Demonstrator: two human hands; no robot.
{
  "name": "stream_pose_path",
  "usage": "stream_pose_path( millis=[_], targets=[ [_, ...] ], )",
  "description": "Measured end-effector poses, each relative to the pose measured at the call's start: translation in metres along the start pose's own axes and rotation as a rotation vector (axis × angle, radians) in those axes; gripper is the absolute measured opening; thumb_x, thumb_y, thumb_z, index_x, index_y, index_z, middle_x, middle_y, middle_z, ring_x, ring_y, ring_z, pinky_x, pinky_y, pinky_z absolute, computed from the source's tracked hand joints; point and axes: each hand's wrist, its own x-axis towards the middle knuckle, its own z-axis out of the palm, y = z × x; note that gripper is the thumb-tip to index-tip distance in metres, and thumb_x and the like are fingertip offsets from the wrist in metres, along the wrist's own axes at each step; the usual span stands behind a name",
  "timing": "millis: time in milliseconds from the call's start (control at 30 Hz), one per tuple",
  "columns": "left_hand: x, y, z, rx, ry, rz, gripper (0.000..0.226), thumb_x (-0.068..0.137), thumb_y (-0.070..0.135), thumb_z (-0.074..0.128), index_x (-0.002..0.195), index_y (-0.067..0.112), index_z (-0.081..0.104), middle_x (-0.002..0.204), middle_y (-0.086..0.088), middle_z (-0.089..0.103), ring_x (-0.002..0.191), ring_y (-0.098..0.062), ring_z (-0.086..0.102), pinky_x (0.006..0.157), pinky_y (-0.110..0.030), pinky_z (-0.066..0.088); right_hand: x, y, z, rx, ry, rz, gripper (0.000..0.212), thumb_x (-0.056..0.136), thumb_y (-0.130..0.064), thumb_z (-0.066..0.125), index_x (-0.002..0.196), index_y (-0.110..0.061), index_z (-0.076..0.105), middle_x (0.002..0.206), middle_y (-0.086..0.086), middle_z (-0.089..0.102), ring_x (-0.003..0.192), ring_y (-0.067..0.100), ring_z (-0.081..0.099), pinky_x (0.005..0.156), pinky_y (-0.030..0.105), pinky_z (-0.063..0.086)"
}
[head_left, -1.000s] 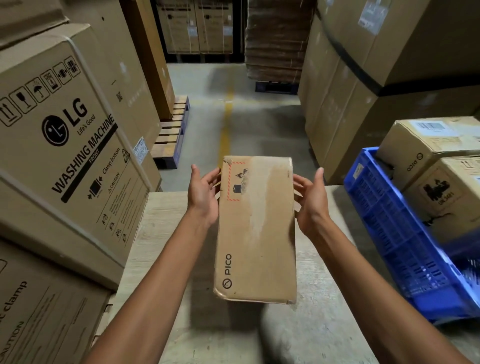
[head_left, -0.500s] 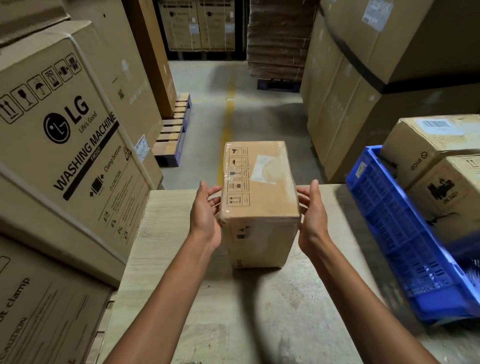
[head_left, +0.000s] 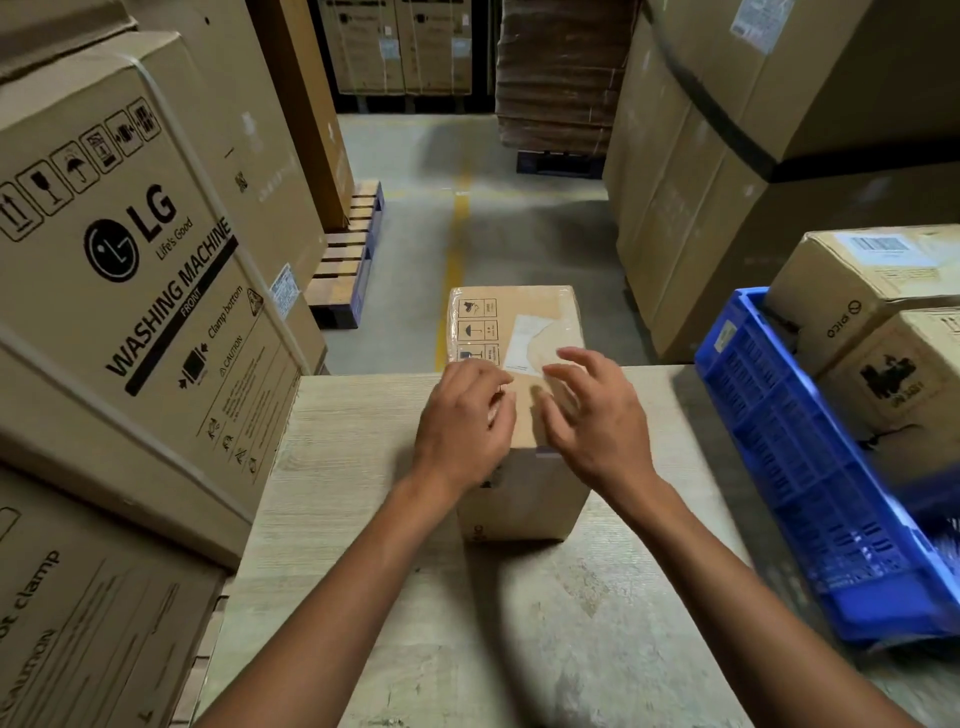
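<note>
**Entry: small carton upright on table, both hands on its top**

Position: the small brown cardboard box (head_left: 522, 501) stands on end on the pale wood-grain table (head_left: 353, 467), at the far middle of the surface, with its far edge close to the table's far edge. Its top face carries a column of printed handling symbols (head_left: 478, 330) on the left and a torn white paper label (head_left: 524, 338) under clear tape.

My left hand (head_left: 465, 421) lies over the near left part of the box top. The fingers are curled under, knuckles up, with the tips down against the cardboard beside the label. I cannot tell whether they pinch anything there.

My right hand (head_left: 597, 415) sits over the near right corner of the top. Its fingers are spread and loosely bent, released, grasping nothing. The picture is blurred here, so I cannot tell whether the tips touch the box.

Surroundings:
- A blue slotted plastic crate (head_left: 789, 467) rests on the table's right edge, well apart from the box, and holds 2 more brown cartons (head_left: 852, 291).
- A large washing-machine carton with black print (head_left: 145, 291) is stacked on the left, against the table.
- A yellow floor line (head_left: 457, 244) runs down the aisle beyond.
</note>
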Motion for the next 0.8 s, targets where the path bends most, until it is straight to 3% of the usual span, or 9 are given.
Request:
stream_pose_path(
  millis=[133,300,400,533,633,800],
  targets=[
    [0.0,0.005,0.005,0.157,-0.137,0.008,0.034,0.096,0.025,0.057,0.127,0.01,0.062,0.13,-0.007,0.059,0.122,-0.022,0.051,0.103,-0.04,0.044,-0.001,0.0,0.008,-0.121,-0.09,-0.111,0.027,0.093,-0.031,0.058,0.108,-0.014,0.072,0.121,0.005,0.067,0.109,0.024,0.061,0.094,0.038,0.047],
    [0.017,0.003,0.0,0.221,-0.18,0.03,0.024,0.098,0.023,0.053,0.115,0.011,0.065,0.116,-0.004,0.06,0.107,-0.02,0.052,0.094,-0.039,0.048,0.019,-0.004,0.005,-0.328,-0.205,-0.14,0.031,0.095,-0.043,0.048,0.098,-0.016,0.063,0.101,0.002,0.062,0.088,0.023,0.052,0.072,0.037,0.044],
    [0.035,0.001,0.0,0.202,-0.165,0.023,0.022,0.099,0.019,0.05,0.107,0.009,0.068,0.108,-0.005,0.062,0.101,-0.02,0.052,0.09,-0.04,0.05,0.045,-0.006,0.002,-0.355,-0.291,-0.112,0.033,0.1,-0.046,0.047,0.11,-0.019,0.062,0.114,0.004,0.06,0.099,0.023,0.053,0.081,0.039,0.048],
    [0.051,-0.007,0.008,0.188,-0.159,-0.019,0.024,0.1,0.017,0.048,0.116,0.01,0.064,0.122,-0.008,0.063,0.115,-0.024,0.054,0.099,-0.039,0.047,0.054,-0.003,0.01,-0.277,-0.31,-0.121,0.042,0.101,-0.047,0.045,0.126,-0.018,0.06,0.133,0.007,0.058,0.113,0.024,0.056,0.096,0.039,0.049],
    [0.054,-0.013,0.014,0.222,-0.159,-0.042,0.025,0.1,0.017,0.047,0.119,0.01,0.062,0.124,-0.007,0.062,0.117,-0.023,0.052,0.099,-0.038,0.044,0.051,0.001,0.016,-0.284,-0.285,-0.132,0.044,0.098,-0.05,0.044,0.12,-0.017,0.063,0.127,0.007,0.06,0.108,0.024,0.057,0.094,0.039,0.049],
    [0.074,-0.014,0.016,0.234,-0.119,-0.055,0.022,0.096,0.016,0.049,0.101,0.01,0.069,0.104,-0.005,0.065,0.101,-0.023,0.053,0.09,-0.042,0.048,0.08,0.001,0.019,-0.373,-0.296,-0.093,0.036,0.099,-0.049,0.044,0.113,-0.02,0.061,0.114,0.003,0.058,0.102,0.023,0.05,0.085,0.042,0.044]
  ],
)
